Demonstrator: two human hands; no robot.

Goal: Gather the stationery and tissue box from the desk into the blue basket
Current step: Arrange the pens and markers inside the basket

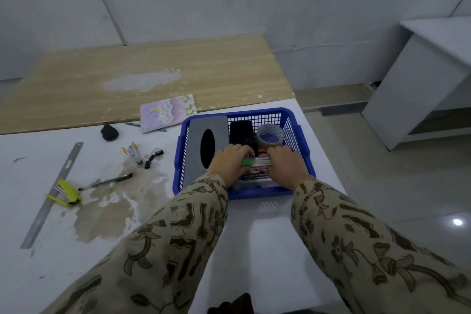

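Note:
The blue basket (297,132) stands on the white desk at centre right. Inside it lie a grey tissue box (204,130) on the left, a black item (242,132) and a roll of tape (270,135). Both my hands are inside the basket. My left hand (230,163) and my right hand (286,163) together grip a bundle of pens (257,162) from either end, low over the basket's near part. Left on the desk are a notebook (167,113), a metal ruler (52,194), a yellow stapler (66,194), a black pen (107,181), binder clips (153,157) and a small stapler (132,153).
A black lump (109,132) lies near the notebook. A brownish worn patch (109,209) marks the desk in front of the pen. A wooden tabletop (153,79) adjoins at the back. A white cabinet (420,84) stands on the floor to the right.

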